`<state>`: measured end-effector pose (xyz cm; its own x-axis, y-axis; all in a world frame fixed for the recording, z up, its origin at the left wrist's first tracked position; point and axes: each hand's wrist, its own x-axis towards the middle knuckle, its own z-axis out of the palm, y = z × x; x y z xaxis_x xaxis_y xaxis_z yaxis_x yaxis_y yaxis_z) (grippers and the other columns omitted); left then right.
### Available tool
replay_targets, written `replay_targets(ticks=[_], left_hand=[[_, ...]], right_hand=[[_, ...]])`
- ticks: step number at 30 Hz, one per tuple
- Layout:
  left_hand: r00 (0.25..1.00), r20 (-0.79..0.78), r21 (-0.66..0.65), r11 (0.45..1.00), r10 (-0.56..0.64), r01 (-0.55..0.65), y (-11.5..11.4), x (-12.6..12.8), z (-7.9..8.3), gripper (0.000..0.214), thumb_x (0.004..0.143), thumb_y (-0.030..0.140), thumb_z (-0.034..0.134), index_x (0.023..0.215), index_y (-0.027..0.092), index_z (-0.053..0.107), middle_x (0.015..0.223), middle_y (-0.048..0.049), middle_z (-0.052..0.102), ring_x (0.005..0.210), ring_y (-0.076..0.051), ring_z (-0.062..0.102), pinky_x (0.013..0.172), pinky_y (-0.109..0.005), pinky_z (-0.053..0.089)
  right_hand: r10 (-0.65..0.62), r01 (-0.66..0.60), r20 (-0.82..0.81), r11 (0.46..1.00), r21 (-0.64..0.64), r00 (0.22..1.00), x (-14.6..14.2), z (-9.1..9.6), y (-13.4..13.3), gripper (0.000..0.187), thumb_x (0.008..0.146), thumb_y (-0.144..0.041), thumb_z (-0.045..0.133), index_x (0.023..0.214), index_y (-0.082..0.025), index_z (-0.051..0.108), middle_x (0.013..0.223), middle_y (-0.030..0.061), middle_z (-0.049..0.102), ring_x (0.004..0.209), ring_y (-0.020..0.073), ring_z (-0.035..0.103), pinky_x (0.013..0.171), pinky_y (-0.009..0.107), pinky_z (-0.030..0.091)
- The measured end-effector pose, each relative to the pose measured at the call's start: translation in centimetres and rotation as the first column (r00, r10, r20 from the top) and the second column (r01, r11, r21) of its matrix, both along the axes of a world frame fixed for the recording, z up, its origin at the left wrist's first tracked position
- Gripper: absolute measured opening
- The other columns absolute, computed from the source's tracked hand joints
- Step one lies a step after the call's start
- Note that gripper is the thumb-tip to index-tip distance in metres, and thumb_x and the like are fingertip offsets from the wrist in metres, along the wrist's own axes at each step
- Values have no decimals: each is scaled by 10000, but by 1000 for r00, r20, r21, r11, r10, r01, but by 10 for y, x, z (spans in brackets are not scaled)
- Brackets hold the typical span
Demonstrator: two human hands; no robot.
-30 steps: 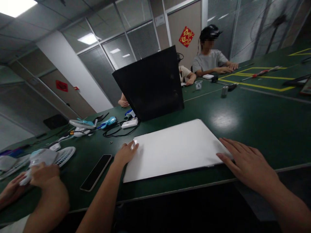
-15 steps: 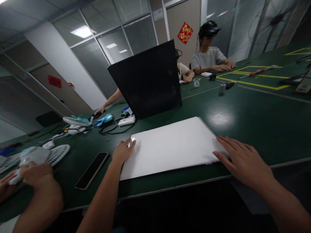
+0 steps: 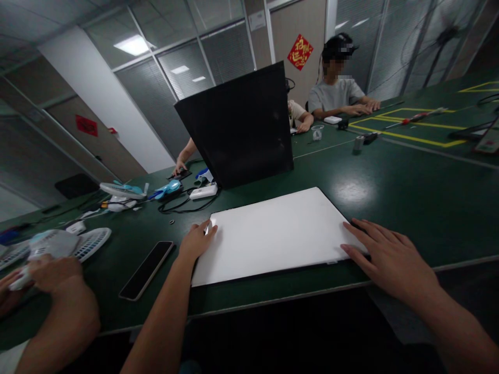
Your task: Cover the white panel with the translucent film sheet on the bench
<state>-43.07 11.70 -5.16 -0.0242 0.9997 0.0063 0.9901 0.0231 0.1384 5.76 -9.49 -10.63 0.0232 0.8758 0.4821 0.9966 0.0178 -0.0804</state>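
**A:** While both palms are down, note the grip: left hand (image 3: 196, 242) sits at the white panel's (image 3: 273, 234) near-left corner, fingers loosely together, tips on the corner edge. Not pinching anything that I can see.

**B:** And the right?

**A:** Right hand (image 3: 384, 257) is flat on the opposite corner, fingers spread, tips overlapping the panel's right edge. Looks like opposite ends are pinned so the sheet stays square on the green table (image 3: 429, 208).

**B:** Where's the panel relative to them?

**A:** Lying flat between the two sets of fingers, near the table's front edge. Just beyond the fingertips a black board (image 3: 241, 130) stands upright, tilted back.

**B:** Anything in the way?

**A:** Black phone (image 3: 147, 269) lies face up just outside the left fingers, apart from the panel. Further that side a co-worker's hand (image 3: 58, 270) grips a white fan part (image 3: 70, 244). Not our person's.
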Motion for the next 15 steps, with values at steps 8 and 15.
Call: replay_targets(ticks=[8, 15], left_hand=[[997, -74, -70, 997, -31, 25, -41, -1, 30, 578, 1048, 610, 431, 1068, 170, 805, 1134, -178, 787, 1139, -348, 729, 1025, -465, 552], [983, -156, 61, 994, 98, -90, -146, -11, 17, 631, 932, 691, 460, 1213, 234, 792, 1279, -181, 753, 1260, -445, 658, 1085, -573, 507]], right_hand=[[2, 8, -93, 995, 98, 996, 0, -2, -11, 690, 1144, -646, 239, 1513, -152, 547, 1446, 126, 627, 1330, 318, 587, 1096, 570, 537], [67, -43, -175, 990, 135, 982, -10, -10, -31, 693, 1134, -680, 289, 1499, -152, 548, 1486, 126, 601, 1375, 353, 569, 1198, 611, 491]])
